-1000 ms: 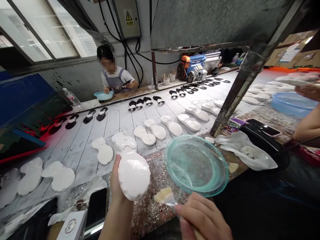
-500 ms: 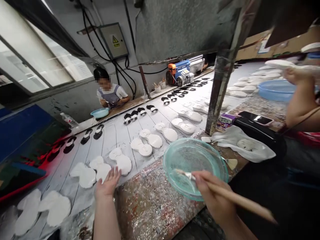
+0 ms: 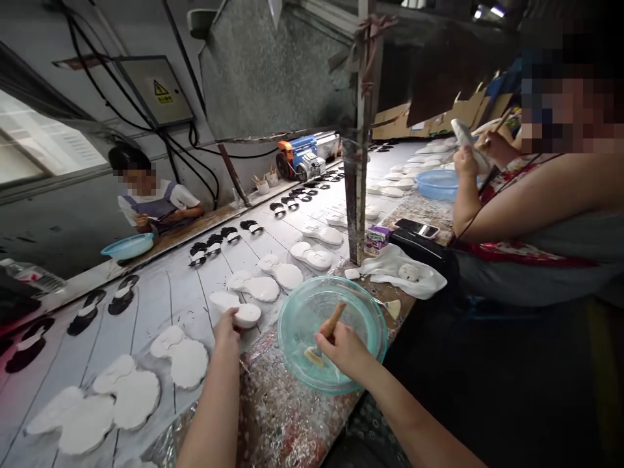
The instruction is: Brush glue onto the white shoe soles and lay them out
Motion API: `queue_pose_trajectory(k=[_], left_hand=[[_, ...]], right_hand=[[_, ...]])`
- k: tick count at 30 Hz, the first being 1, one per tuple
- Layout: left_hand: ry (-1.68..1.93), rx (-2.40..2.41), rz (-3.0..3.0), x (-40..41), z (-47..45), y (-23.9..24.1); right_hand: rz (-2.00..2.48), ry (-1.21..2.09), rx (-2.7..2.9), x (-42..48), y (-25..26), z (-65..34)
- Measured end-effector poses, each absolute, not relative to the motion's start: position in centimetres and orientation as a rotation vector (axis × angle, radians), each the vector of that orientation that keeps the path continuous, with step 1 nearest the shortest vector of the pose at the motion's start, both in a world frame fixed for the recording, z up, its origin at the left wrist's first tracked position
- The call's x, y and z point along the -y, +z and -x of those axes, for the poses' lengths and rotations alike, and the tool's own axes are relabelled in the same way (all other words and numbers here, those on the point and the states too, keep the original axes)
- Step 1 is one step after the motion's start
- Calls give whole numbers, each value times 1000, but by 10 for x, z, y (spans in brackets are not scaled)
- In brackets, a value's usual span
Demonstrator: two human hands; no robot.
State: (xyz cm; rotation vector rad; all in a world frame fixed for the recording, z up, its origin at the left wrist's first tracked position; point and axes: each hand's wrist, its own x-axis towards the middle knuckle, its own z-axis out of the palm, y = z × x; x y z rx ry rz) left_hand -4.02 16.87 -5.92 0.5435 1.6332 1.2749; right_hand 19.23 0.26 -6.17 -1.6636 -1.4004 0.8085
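My right hand [image 3: 342, 347] is closed around the wooden handle of a brush [image 3: 325, 331]; its bristles are down inside a clear green plastic bowl [image 3: 363, 313] on the bench edge. My left hand [image 3: 227, 327] rests on a white moulded piece [image 3: 238, 309] lying on the white slatted surface [image 3: 160, 296], with its fingers curled against the near end of the piece. More white pieces [image 3: 182, 357] lie in a row to the left and right of it.
A person on my right holds a white piece and a brush above a blue basin [image 3: 437, 184]. Across the surface another person sits by a blue bowl [image 3: 127, 246]. Black pieces [image 3: 210, 244] line the far side. A metal post [image 3: 357, 156], a phone [image 3: 417, 227] and a white bag [image 3: 404, 273] stand nearby.
My view has turned to the right. My left hand moved onto another white piece on the slats. The brush tipped upright and its bristles went down into the green bowl.
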Motion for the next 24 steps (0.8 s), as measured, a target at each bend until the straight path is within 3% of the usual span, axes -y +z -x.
queue_pose_trajectory(k=[5,12,16,20,24], left_hand=[[1367,-1325,-505,-114,55,-36],[1449,-1266,-454,-16,65,-28],[1346,-1030,-558,-7,51,-29],[1282,-1093,-430,-12,36,-34],[1245,-1142,-284,-16,22,-31]], right_hand=[[1747,903,1483,-5,-63,-187],[1787,837,1368,-2,-35,-193],[1667,954,1440,6,-25,-197],[1471,1111,1437,18,-15,-194],[1288,1030,1367,36,-7,-182]])
